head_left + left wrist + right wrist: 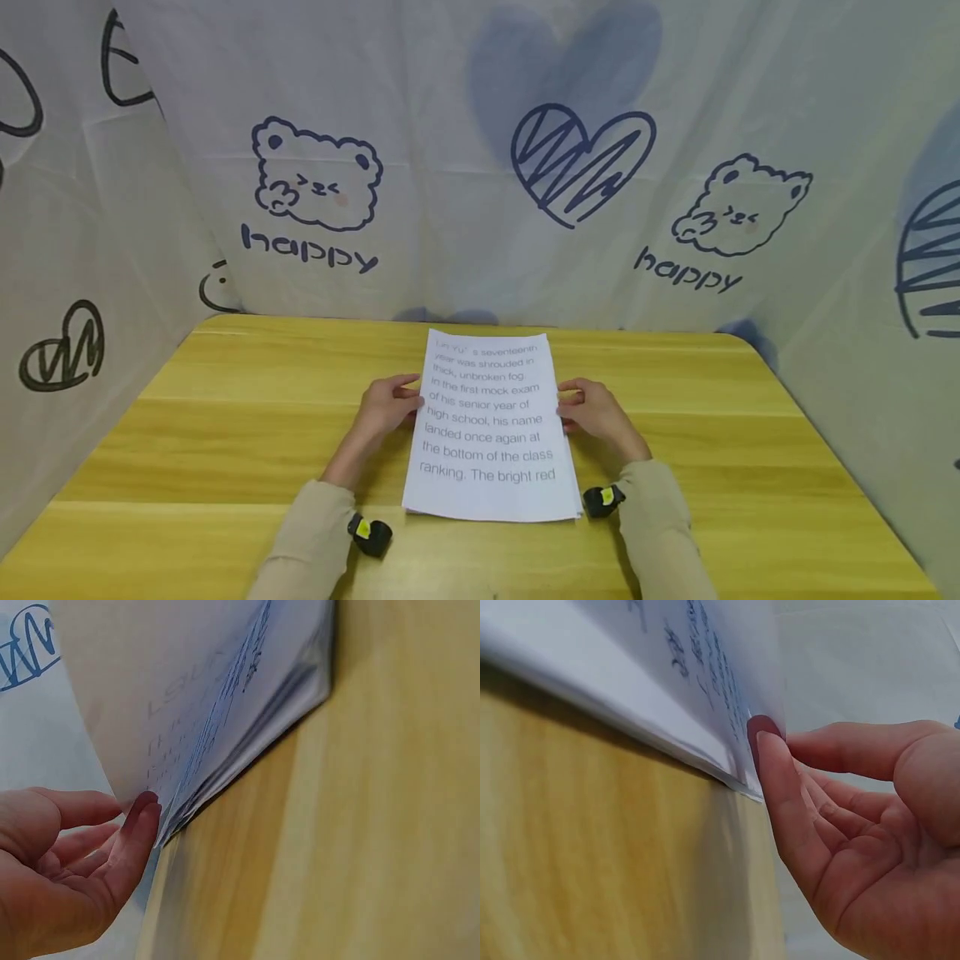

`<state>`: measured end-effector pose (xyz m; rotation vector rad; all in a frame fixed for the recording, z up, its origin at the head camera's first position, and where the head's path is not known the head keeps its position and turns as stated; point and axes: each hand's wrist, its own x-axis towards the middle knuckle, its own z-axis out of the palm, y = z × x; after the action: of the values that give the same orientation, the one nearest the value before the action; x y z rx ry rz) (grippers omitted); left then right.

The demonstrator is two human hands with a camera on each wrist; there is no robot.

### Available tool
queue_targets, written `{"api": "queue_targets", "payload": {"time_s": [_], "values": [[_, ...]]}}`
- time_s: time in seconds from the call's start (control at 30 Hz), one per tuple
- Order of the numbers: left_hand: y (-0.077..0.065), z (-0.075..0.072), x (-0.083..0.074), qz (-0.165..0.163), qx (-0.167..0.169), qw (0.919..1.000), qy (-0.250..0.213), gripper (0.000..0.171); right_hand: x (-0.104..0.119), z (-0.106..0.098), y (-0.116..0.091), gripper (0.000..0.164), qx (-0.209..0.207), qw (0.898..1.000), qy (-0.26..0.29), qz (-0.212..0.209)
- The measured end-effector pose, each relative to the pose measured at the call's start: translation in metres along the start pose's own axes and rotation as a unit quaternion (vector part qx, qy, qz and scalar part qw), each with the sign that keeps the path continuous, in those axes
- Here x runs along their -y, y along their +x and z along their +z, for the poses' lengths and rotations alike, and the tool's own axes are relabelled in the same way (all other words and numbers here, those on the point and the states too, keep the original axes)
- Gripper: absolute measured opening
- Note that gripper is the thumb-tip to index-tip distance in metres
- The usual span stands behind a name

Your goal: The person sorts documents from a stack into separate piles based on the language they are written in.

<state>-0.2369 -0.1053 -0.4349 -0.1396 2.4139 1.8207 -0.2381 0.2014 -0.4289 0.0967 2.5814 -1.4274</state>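
Note:
A printed sheet of paper [487, 429] with large English text lies above a paper stack [615, 705] in the middle of the wooden table. At its left edge my left hand [388, 404] pinches the sheet between thumb and fingers. My right hand [598, 412] pinches the opposite edge at about the same height. Both wrist views show the top sheet [127, 682] raised away from the papers [296, 697] below, which bear blue handwriting. The other fingers of the left hand [79, 877] and right hand [877, 840] curl loosely below the thumb.
The wooden table [225, 417] extends around the papers, its far edge against a white cloth [442, 208] printed with bears and hearts. More cloth hangs at both sides. Black wrist devices sit at the left cuff [371, 535] and right cuff [603, 501].

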Motion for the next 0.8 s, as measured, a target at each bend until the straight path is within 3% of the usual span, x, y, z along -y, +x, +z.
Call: {"api": "queue_targets", "payload": {"time_s": [0.13, 0.3, 0.8], "values": [[0.002, -0.001, -0.001, -0.003, 0.004, 0.9999, -0.015, 0.042, 0.000, -0.001, 0.002, 0.047, 0.001, 1.000, 0.002, -0.004], [0.002, 0.000, 0.001, -0.017, 0.011, 0.9995, -0.022, 0.040, -0.003, 0.002, 0.002, 0.050, -0.007, 1.000, -0.014, -0.004], [0.005, -0.014, 0.008, -0.003, -0.018, 0.9932, -0.115, 0.039, 0.009, -0.007, -0.006, 0.054, -0.026, 0.992, 0.122, -0.016]]}}
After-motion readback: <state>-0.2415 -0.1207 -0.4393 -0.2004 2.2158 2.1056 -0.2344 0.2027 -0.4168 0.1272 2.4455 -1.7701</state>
